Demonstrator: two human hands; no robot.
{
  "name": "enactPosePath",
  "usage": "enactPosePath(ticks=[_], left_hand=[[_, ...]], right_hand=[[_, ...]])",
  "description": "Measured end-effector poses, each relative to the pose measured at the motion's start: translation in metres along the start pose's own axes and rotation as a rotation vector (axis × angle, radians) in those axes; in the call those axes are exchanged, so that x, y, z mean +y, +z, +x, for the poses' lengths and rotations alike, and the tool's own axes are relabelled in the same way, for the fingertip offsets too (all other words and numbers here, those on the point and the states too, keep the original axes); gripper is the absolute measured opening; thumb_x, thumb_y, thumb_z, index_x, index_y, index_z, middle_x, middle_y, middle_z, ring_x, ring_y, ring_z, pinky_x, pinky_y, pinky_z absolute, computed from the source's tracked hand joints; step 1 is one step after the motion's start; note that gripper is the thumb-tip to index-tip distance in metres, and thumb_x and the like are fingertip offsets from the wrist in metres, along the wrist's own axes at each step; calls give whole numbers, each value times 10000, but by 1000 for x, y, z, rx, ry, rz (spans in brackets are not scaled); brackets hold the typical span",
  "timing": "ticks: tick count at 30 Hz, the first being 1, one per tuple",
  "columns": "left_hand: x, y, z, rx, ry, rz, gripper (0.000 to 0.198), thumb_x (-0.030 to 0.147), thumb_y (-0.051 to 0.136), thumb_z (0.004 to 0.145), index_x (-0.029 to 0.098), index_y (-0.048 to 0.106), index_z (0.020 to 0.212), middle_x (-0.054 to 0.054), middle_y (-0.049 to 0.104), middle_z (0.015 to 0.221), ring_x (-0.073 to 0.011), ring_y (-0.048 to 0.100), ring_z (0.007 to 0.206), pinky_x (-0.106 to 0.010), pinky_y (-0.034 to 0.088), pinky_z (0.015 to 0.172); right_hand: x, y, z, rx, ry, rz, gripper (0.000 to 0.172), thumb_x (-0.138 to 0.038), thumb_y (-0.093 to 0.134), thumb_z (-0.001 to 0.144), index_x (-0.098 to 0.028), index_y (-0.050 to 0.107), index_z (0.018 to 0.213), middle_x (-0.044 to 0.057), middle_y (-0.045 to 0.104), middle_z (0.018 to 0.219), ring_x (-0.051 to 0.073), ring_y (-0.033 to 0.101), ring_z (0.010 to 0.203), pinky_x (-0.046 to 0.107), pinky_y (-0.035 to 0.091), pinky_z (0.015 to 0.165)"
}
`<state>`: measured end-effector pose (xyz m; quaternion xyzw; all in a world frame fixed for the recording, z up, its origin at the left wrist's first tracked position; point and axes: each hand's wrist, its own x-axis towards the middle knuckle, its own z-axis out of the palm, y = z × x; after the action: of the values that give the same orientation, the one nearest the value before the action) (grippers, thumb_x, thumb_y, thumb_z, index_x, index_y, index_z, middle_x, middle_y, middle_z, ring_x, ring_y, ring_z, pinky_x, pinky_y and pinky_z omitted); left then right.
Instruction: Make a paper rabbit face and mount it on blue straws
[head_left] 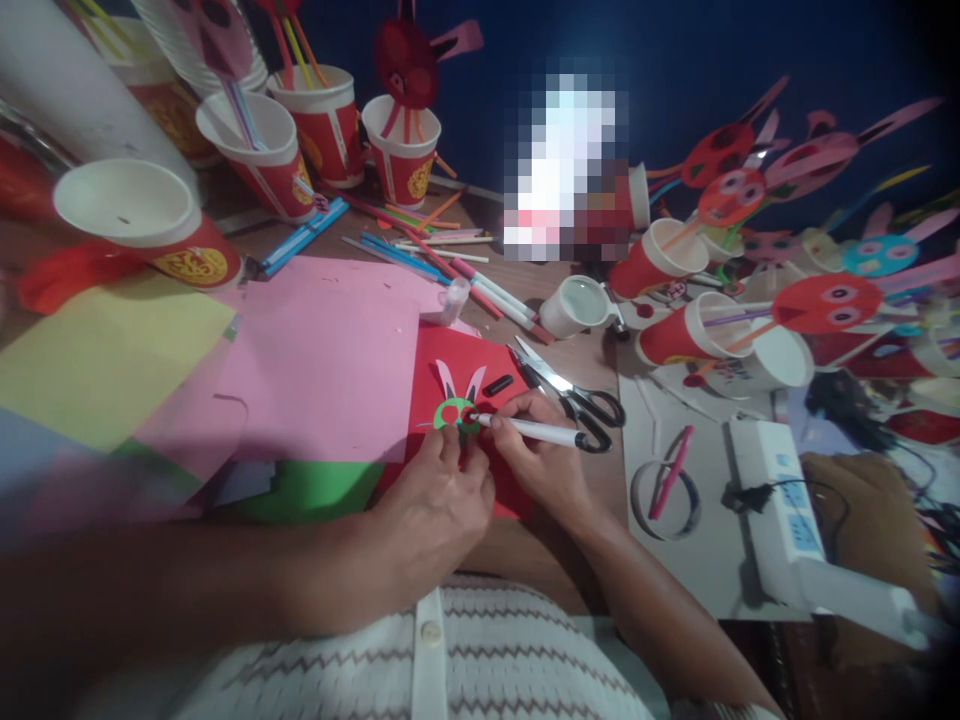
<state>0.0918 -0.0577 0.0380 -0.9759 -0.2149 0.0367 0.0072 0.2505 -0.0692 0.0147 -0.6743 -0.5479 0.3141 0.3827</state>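
A small green paper rabbit face (pixel 444 411) with pink ears and red eye patches lies on red paper (pixel 469 350). My left hand (pixel 442 500) holds its lower edge down with closed fingertips. In my right hand (pixel 544 465) is a white marker (pixel 546 432), gripped near the front, its tip at the red eye patch on the right. A black marker cap (pixel 498 384) rests just above that hand. Black-handled scissors (pixel 570 388) lie partly open beside it. The fingers of my left hand hide the bottom of the face.
Pink paper (pixel 330 350), yellow paper (pixel 112 345) and green paper (pixel 322 490) overlap on the left. A red paper cup (pixel 199 250) leans behind them. More markers (pixel 502 295) lie at the back. A tape roll (pixel 643 510) and a white power strip (pixel 776 500) are on the right.
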Motion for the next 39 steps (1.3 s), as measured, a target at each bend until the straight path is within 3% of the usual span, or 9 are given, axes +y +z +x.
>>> enactPosePath(ticks=[23,39], left_hand=[[1,-2,-1,13,-1,16,380,400,521,881,90,674,1037,-174,666,988,-374,609,964,-479,380,826],[0,0,-1,-25,4,-1,396,401,498,892,80,650,1066,-182,645,1005,-394,577,1011,-497,383,834]], right_hand=[[-3,-4,0,-48,33,-39,125,-289,577,810,-194,565,729,-37,592,575,104,501,485,224,392,489],[0,-4,1,1,16,22,101,-270,565,821,-201,555,749,-37,582,623,109,519,533,231,418,524]])
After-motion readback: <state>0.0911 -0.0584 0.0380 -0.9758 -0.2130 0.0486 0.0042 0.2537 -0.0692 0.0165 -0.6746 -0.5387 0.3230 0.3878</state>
